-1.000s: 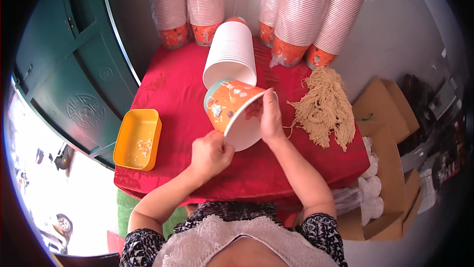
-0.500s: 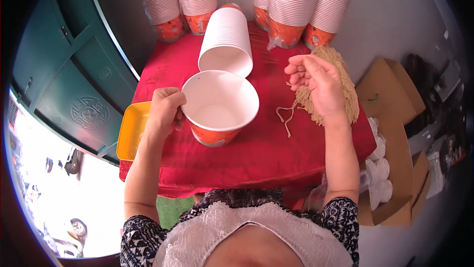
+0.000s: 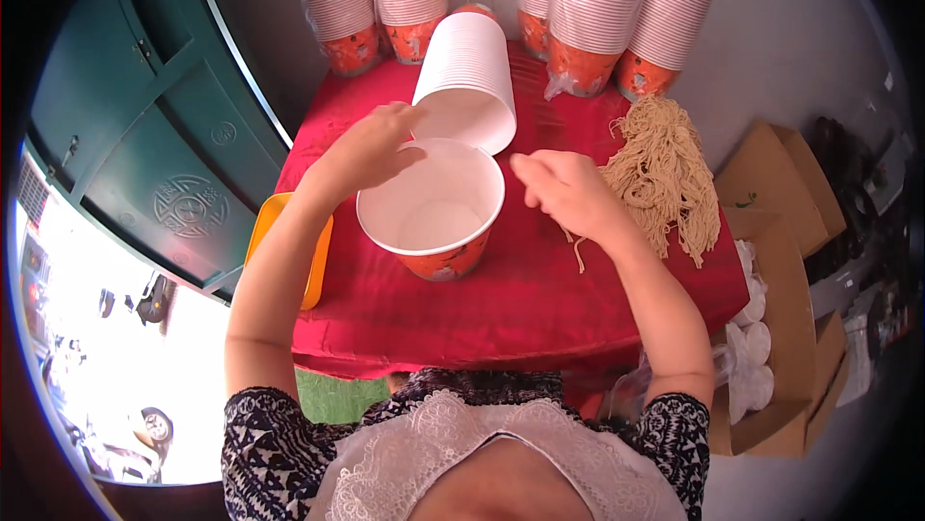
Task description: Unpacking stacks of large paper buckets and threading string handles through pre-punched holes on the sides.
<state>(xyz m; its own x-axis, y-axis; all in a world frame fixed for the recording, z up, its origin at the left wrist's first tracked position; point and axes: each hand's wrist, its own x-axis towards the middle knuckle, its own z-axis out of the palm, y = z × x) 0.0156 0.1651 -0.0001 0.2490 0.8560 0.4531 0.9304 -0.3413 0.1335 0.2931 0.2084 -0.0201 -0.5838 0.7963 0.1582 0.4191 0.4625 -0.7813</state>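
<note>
1) Left hand (image 3: pixel 371 153) reaches over the left rim of the paper bucket (image 3: pixel 434 217), fingers extended; whether they pinch anything, I cannot tell
2) Right hand (image 3: pixel 567 193) is near the right rim, fingers curled; its grip is unclear
3) The bucket stands upright on the red-covered surface (image 3: pixel 414 323)
4) A bucket stack (image 3: pixel 467 63) lies beyond; tan strings (image 3: pixel 672 184) lie right

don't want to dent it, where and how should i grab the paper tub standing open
The paper tub is probably best pinched across the right of its rim, coming from the right: it stands upright, mouth up, so the thin wall is exposed there, and the right hand is beside that edge. The left hand hides part of the far-left rim.
</note>
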